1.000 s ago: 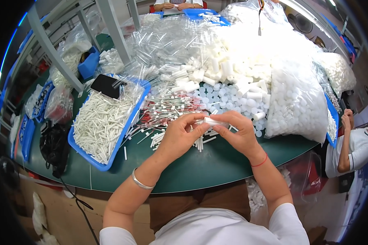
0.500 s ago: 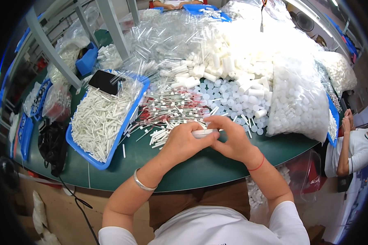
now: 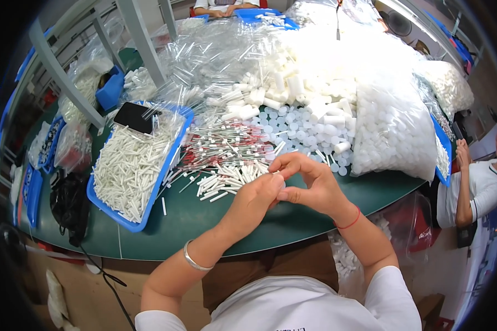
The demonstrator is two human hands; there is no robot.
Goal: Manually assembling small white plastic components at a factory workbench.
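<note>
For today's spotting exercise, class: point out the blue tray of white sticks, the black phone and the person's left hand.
blue tray (image 3: 117, 222), head view, bare near rim.
black phone (image 3: 134, 117), head view, screen middle.
left hand (image 3: 255, 199), head view, back of the hand.

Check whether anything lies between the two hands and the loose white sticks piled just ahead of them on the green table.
Nothing visible does. The left hand and right hand meet above bare green table; the loose white sticks lie directly beyond the left hand.

One blue tray (image 3: 96, 201), one black phone (image 3: 133, 117), two hands.
</note>
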